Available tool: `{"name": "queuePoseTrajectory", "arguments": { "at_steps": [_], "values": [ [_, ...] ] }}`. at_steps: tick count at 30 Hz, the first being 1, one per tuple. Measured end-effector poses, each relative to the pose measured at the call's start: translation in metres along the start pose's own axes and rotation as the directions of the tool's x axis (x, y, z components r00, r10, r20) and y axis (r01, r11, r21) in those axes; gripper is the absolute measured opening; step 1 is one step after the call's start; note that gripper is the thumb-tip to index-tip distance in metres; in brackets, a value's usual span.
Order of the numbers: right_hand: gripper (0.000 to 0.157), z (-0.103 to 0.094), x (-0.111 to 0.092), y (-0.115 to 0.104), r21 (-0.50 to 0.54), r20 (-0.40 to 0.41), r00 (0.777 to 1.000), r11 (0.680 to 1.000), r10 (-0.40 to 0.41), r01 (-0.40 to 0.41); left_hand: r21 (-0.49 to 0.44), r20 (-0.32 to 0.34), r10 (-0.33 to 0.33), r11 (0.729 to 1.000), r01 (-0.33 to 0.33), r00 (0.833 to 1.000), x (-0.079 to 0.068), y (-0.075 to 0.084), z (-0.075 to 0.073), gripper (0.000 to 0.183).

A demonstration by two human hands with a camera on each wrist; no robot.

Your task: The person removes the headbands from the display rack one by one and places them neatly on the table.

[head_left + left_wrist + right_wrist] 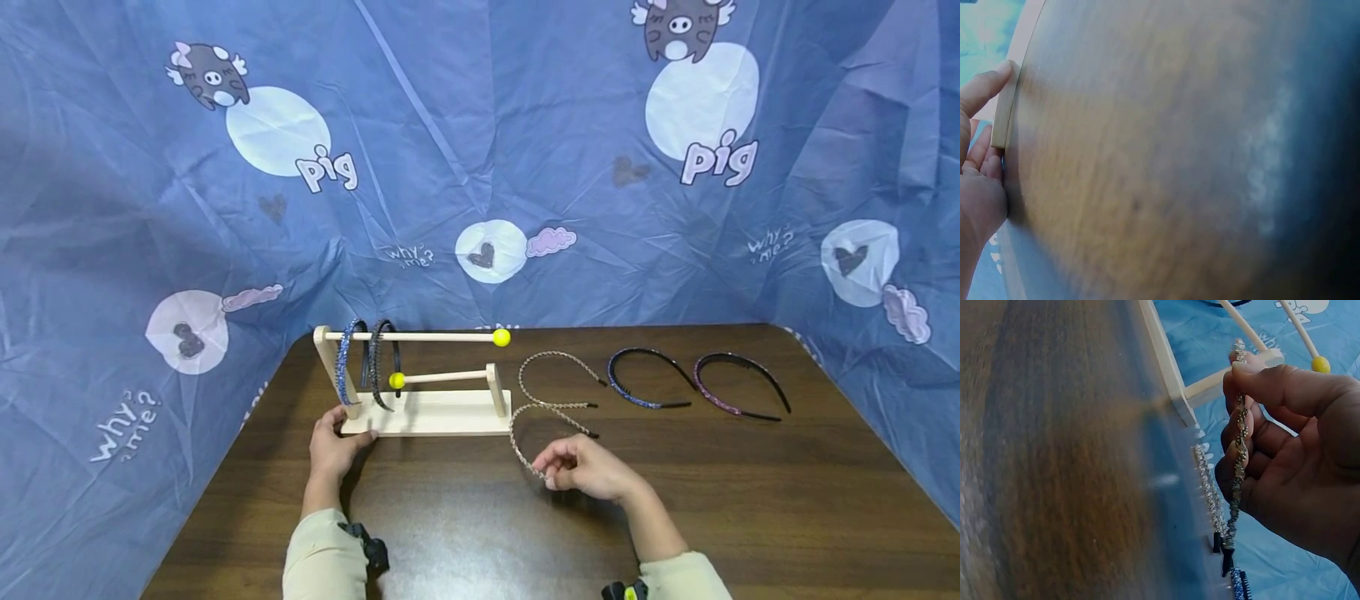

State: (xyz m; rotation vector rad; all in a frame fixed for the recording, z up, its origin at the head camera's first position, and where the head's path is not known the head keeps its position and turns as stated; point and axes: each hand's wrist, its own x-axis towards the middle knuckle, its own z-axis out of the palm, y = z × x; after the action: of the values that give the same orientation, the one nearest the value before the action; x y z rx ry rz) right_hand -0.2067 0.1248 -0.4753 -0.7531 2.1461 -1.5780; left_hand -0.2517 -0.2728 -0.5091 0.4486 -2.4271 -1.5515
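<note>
My left hand (333,448) grips the left end of the pale wooden stand (442,422), its thumb along the front of the base and the other fingers around the end. A gold beaded headband (1235,494) is pinched between thumb and fingers of my right hand (591,472), just right of the stand. Black tips finish that headband. A second beaded headband (534,365) lies behind it on the table. On the stand's long upper rod (442,337) hang a blue glittery headband (342,367) and a black one (377,371).
Farther right on the brown table (750,492) lie a blue headband (618,390) and a pink-purple one (708,395). Yellow balls cap the upper rod and the short lower rod (446,377). A blue printed cloth (420,167) hangs behind the table.
</note>
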Motion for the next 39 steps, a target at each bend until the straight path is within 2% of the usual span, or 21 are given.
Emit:
{"name": "queuePoseTrajectory", "arguments": {
  "at_steps": [5, 12, 21, 26, 31, 39],
  "values": [
    [0.022, -0.002, 0.005, 0.007, -0.013, 0.015, 0.999, 0.999, 0.031, -0.031, -0.007, 0.003, -0.004, 1.0, 0.004, 1.0, 0.001, 0.001, 0.0, 0.07],
    [0.02, -0.004, 0.013, 0.014, -0.121, 0.04, 0.998, 0.992, 0.04, -0.035, -0.004, 0.002, 0.009, 1.0, -0.009, 1.0, 0.002, 0.002, -0.001, 0.069],
    [0.02, -0.002, 0.019, 0.017, -0.158, 0.048, 0.997, 0.986, 0.054, -0.046, 0.003, 0.004, 0.0, 1.0, 0.0, 1.0, 0.0, 0.004, 0.001, 0.069],
    [0.024, -0.002, 0.019, 0.017, -0.11, 0.022, 0.996, 0.99, 0.089, -0.086, -0.002, 0.008, -0.007, 1.0, 0.007, 1.0, 0.0, 0.005, 0.0, 0.069],
    [0.026, -0.002, 0.017, 0.015, -0.046, 0.009, 0.996, 0.995, 0.087, -0.087, -0.007, 0.006, -0.002, 1.0, 0.002, 1.0, 0.0, 0.003, -0.001, 0.069],
    [0.027, 0.008, 0.021, 0.004, -0.059, 0.001, 1.0, 0.998, 0.006, -0.006, 0.006, 0.005, 0.018, 1.0, -0.018, 1.0, 0.0, 0.0, -0.001, 0.068]
  ]
}}
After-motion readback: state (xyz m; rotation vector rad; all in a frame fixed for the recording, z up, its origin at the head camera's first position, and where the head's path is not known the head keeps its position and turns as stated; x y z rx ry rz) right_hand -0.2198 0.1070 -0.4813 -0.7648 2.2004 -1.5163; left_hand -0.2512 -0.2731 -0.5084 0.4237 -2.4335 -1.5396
